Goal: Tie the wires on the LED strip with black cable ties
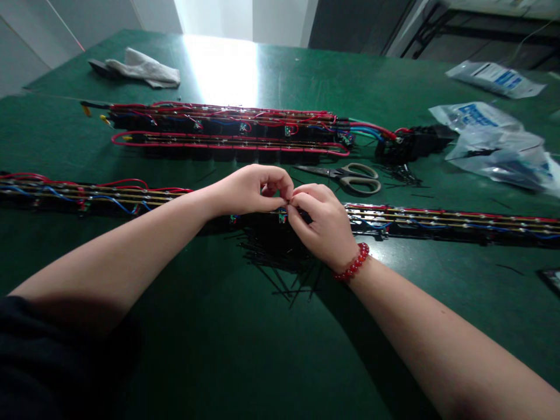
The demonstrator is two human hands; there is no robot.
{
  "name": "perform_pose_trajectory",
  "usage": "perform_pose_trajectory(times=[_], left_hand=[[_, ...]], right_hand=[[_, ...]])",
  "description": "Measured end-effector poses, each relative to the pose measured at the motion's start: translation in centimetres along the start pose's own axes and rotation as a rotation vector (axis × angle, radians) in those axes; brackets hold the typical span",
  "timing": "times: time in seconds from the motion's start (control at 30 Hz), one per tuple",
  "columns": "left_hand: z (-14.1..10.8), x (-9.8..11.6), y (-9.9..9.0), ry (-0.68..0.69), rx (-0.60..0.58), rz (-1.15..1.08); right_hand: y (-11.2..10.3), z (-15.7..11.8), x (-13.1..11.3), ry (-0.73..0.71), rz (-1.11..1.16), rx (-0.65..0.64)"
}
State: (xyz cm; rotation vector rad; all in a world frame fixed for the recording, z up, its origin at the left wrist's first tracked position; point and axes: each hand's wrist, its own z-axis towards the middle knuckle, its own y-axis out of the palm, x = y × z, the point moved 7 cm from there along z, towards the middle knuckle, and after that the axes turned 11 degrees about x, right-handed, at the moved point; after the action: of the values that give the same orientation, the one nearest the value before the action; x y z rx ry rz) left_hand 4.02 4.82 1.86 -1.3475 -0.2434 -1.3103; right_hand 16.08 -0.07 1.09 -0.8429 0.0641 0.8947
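A long wired strip assembly (437,221) with brass-coloured rails and red and blue wires runs across the table under both hands. My left hand (256,189) is over its middle, thumb and fingertips pinched together. My right hand (321,219), with a red bead bracelet (353,262) at the wrist, pinches at the same spot, its fingertips meeting the left ones. What they grip is too small and hidden to make out. A small green circuit board (282,215) shows just below the fingertips. Close beneath lies a pile of thin black cable ties (280,256).
Behind the hands lie scissors (350,177) and a wired bundle (227,119) with a black connector (415,142) at its right end. Plastic bags (494,137) are at the right, a white cloth glove (146,69) at the far left. Everything rests on the green table (210,344).
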Motion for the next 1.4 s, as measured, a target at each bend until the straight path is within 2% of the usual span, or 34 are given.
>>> perform_pose_trajectory(times=[1.1, 1.4], left_hand=[[-0.05, 0.01, 0.27, 0.008, -0.017, -0.045], [-0.24, 0.19, 0.30, 0.054, -0.029, 0.002]], right_hand=[[-0.19, -0.06, -0.11, -0.040, 0.001, 0.051], [-0.24, 0.00, -0.29, -0.047, 0.002, 0.052]])
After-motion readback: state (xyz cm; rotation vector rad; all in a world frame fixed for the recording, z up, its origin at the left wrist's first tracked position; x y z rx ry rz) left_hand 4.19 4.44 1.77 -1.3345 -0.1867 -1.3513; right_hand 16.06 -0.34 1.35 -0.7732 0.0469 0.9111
